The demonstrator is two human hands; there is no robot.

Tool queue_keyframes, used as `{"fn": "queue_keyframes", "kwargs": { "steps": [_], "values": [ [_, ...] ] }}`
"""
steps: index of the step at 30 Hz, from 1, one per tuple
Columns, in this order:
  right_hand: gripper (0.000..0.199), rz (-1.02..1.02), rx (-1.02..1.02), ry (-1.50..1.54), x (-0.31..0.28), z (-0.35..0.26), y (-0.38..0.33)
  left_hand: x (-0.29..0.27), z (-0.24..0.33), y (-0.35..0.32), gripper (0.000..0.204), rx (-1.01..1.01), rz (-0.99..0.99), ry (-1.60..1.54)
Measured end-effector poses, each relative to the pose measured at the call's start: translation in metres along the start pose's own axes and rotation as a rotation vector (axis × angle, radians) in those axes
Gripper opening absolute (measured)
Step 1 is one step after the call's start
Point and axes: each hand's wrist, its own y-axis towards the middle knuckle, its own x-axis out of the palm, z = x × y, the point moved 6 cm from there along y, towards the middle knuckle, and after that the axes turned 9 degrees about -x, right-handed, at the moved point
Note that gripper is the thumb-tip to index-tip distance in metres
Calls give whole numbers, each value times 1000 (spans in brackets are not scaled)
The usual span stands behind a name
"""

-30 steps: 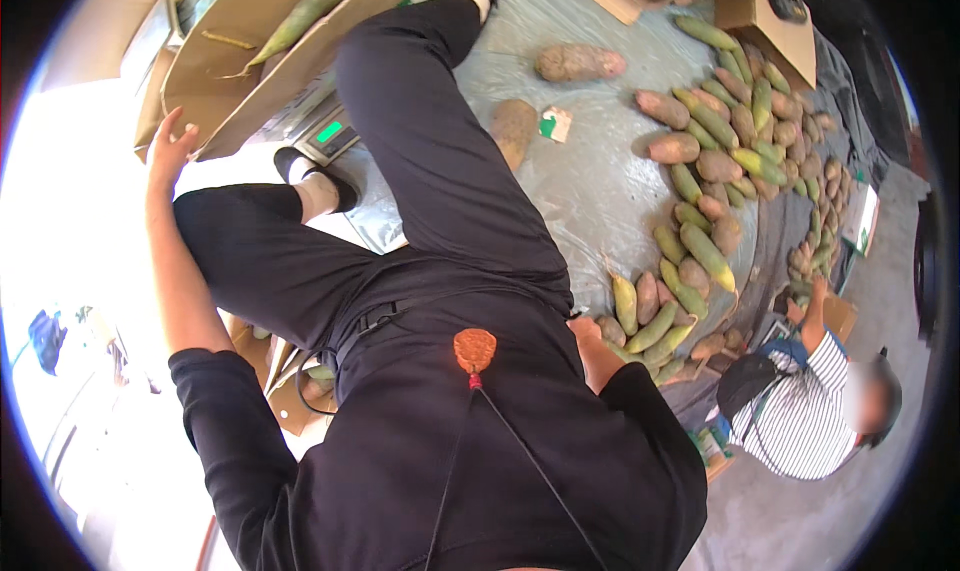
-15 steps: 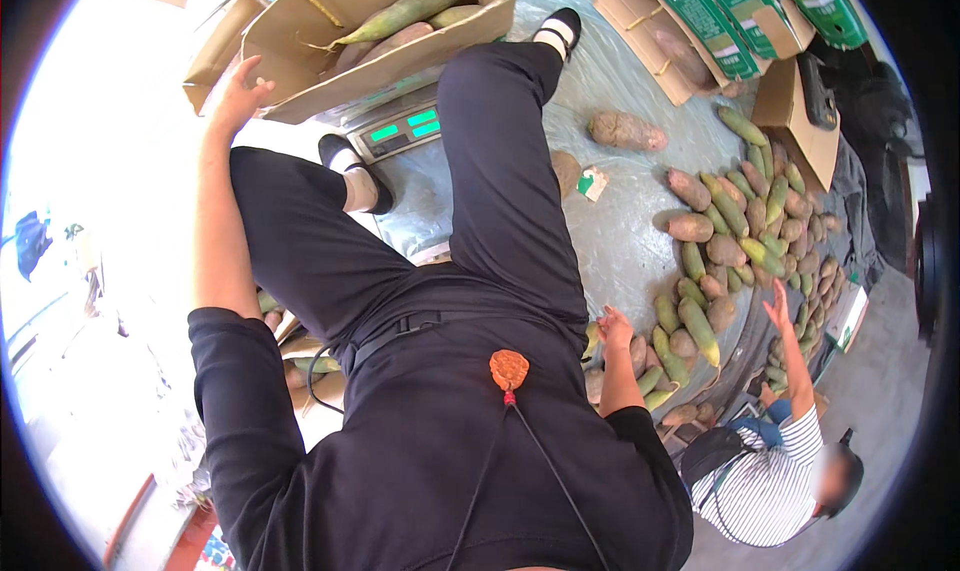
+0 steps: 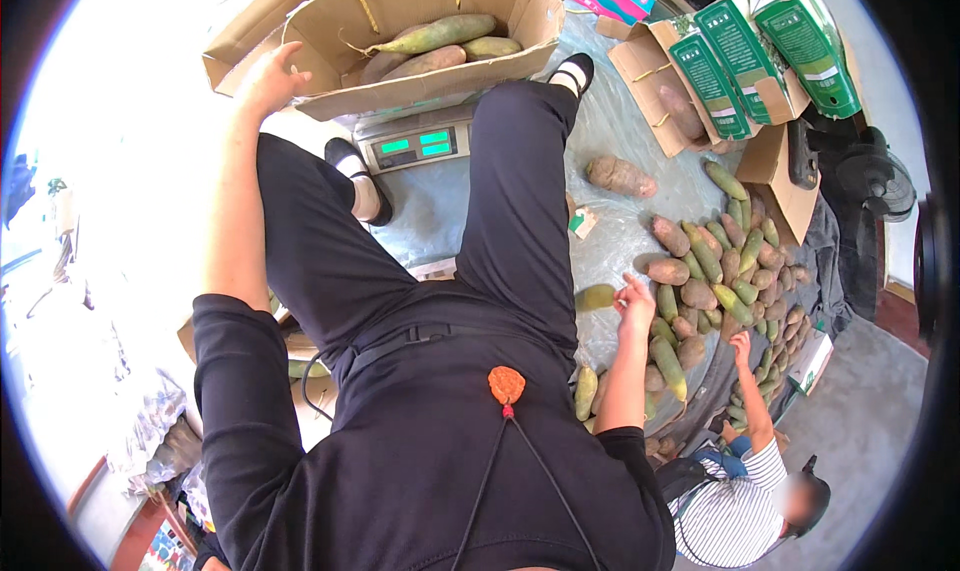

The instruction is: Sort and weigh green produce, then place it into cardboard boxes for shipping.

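Our splayed left hand [image 3: 266, 83] flanks a part-filled brown cardboard box [image 3: 430, 85]; our half-spread right hand [image 3: 634, 305] is by unboxed long green radishes [image 3: 668, 368].

From where I stand, the right hand [image 3: 633, 299] has risen from beside the hip, and a green radish [image 3: 594, 297] now shows by its fingertips, over formerly bare sheeting [image 3: 600, 333]; contact is unclear. The co-worker's hand [image 3: 740, 349] has stretched farther across the root heap [image 3: 733, 303].
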Motion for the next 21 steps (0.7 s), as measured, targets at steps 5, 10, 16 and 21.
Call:
{"fn": "queue_keyframes", "kwargs": {
  "steps": [5,10,16,21],
  "values": [
    [25,-134,-478,57,45,-135,9,-5,7,-8,58,48,56,8],
    [24,-247,-902,146,121,-314,-26,-9,13,-9,59,26,9,4],
    [24,-653,-1077,350,232,-435,-87,-4,3,-5,60,40,57,-37],
    [20,-808,-904,557,333,-442,-98,-6,5,-4,60,32,42,-71]
  ]
}}
